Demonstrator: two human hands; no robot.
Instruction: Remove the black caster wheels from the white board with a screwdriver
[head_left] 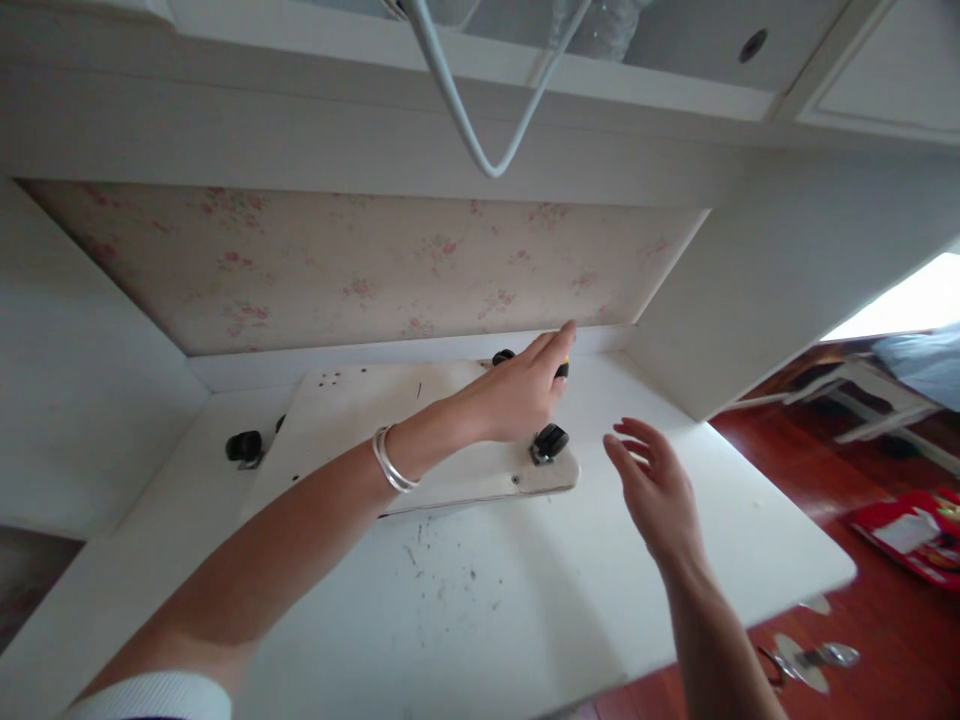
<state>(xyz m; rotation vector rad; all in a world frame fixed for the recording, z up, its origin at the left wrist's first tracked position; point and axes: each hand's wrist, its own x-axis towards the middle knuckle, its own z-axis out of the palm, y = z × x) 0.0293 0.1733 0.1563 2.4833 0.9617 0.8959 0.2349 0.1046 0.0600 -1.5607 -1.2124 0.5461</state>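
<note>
A white board (pixel 420 410) with rounded corners and small holes lies flat on the white desk (pixel 600 600). My left hand (pixel 525 388) reaches over its right end, fingers closed around a small black-and-yellow object (pixel 562 368), mostly hidden by the hand. Just below that hand, a black caster wheel (pixel 550 443) sits on the board's right end. Another black wheel (pixel 502 356) shows behind the wrist, and a third caster (pixel 244 447) is beside the board's left edge. My right hand (pixel 654 490) hovers right of the board, fingers apart and holding nothing.
Dark crumbs (pixel 450 575) are scattered in front of the board. A white cable (pixel 491 165) hangs from the shelf above. White side panels (pixel 765 280) enclose the desk. On the red floor (pixel 780 470) at right are a red tray-like item (pixel 911 535) and a metal-and-white object (pixel 806 660).
</note>
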